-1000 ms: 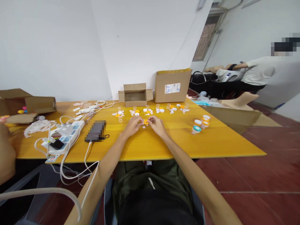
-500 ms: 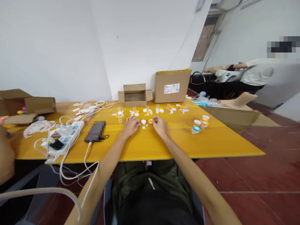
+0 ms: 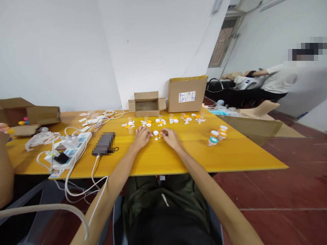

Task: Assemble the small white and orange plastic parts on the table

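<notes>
Yellow tabletop (image 3: 194, 154): stretched below a plain white wall, with small plastic parts gathered near its middle.
Round orange plastic piece (image 3: 160, 134): sat at the right hand's fingertips, partly covered by them.
White bowl-shaped plastic cap (image 3: 155, 133): lay just left of the orange piece; whether they touched, I could not tell from my end.
Small white plastic bits (image 3: 156, 138): lay just on the near side of those two.
Change: half a second earlier I had seen the orange piece farther right; now it was next to the white cap, so I judged the pair gathered but unjoined.
Right hand (image 3: 170, 137): fingertips pinched narrow, apparently on the orange piece.
Left hand (image 3: 142, 136): fingers curled beside the white cap; I could not tell whether they held anything.
Row behind: clusters of white and orange plastic parts (image 3: 149, 125) and clear plastic cups (image 3: 131, 130).
Right side: lidded clear jars (image 3: 213, 140) stood grouped, one teal-topped.
Back edge: brown open cardboard box (image 3: 147, 108).
</notes>
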Action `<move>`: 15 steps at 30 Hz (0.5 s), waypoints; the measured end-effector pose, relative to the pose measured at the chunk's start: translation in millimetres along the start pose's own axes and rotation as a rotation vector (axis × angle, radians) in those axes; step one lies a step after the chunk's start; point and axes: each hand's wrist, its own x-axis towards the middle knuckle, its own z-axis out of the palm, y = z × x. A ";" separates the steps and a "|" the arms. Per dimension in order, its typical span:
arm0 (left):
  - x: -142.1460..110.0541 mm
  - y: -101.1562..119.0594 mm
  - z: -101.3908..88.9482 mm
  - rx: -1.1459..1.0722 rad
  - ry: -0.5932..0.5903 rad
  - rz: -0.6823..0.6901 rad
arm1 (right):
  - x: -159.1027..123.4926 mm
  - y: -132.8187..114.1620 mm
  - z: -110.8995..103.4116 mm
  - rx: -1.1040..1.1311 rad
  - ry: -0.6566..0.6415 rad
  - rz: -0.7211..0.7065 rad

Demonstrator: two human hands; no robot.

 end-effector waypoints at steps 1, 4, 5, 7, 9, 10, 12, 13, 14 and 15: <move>0.1 -0.9 0.6 0.000 0.004 0.005 | -0.1 -0.7 0.1 0.006 -0.013 -0.019; 0.2 -4.0 2.4 -0.004 0.019 0.033 | -0.9 -1.9 -0.4 -0.010 -0.050 -0.085; 0.2 -4.9 2.8 -0.005 0.023 0.041 | -1.5 -2.5 -0.6 -0.023 -0.062 -0.115; 0.1 -5.7 3.3 -0.003 0.023 0.052 | -3.1 -3.9 -1.0 -0.054 -0.090 -0.180; -0.2 -5.1 2.9 0.002 0.016 0.058 | -4.8 -5.5 -1.2 -0.082 -0.125 -0.232; -0.5 -4.4 2.6 0.004 0.009 0.064 | -5.6 -6.2 -1.3 -0.095 -0.142 -0.247; -1.1 -2.5 1.8 0.006 -0.009 0.088 | -6.5 -7.1 -1.2 -0.112 -0.169 -0.263; -1.5 -1.6 1.4 0.005 -0.018 0.104 | -6.8 -7.3 -1.1 -0.114 -0.177 -0.267; -1.8 -0.7 1.2 0.004 -0.028 0.120 | -6.9 -7.4 -0.9 -0.110 -0.182 -0.269; -2.1 0.0 1.0 0.004 -0.036 0.131 | -6.9 -7.4 -0.6 -0.105 -0.185 -0.268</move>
